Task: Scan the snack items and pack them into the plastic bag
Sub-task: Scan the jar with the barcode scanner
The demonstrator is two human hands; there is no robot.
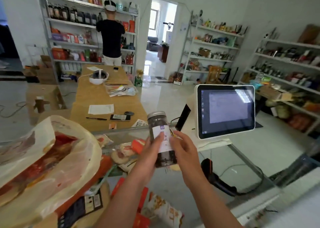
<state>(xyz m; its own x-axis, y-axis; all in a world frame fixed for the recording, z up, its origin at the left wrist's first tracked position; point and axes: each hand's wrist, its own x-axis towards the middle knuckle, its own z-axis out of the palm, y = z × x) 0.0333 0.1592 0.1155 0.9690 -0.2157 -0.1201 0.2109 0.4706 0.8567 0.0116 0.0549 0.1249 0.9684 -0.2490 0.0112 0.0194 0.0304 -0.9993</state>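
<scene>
Glass-topped bench (245, 160) fills the lower half of the frame; everything for the job sits on it within arm's reach.

Plastic bag (52, 158) is at lower left, mouth gaping toward the person. It's partly loaded, with red and orange packaging showing through the film. Probably left open like that so items drop in one-handed.

Screen (226, 110) stands at right centre, tilted up toward the person, so a scan result can be read without leaning.

Loose snack packs (126, 151) are heaped mid-frame between bag and hands, more along the bottom edge. They look like the unscanned queue, though I can't confirm that.

Scanner (213, 172) is black with orange and lies on the bench, lower right of the hands, cable trailing off right. Nobody is holding it.

Jar (161, 137) has dark contents, a metal lid and a white label. It's the current item, held up off the bench at frame centre, leaning slightly left, label facing the camera.

Left hand (150, 151) is wrapped around the jar's lower left side and carries the weight. Right hand (183, 150) is closed against the right side, fingers on the label edge. The two-handed hold suggests the jar is being turned to find the barcode, which isn't visible on this face.

Judgement:
- Step is barcode hunt, pre-scan.
- Next, one hand needs to be freed for the scanner, or the code brought down to it.
- Risk: smooth jar, one-hand grip during the swap, glass bench below.
</scene>
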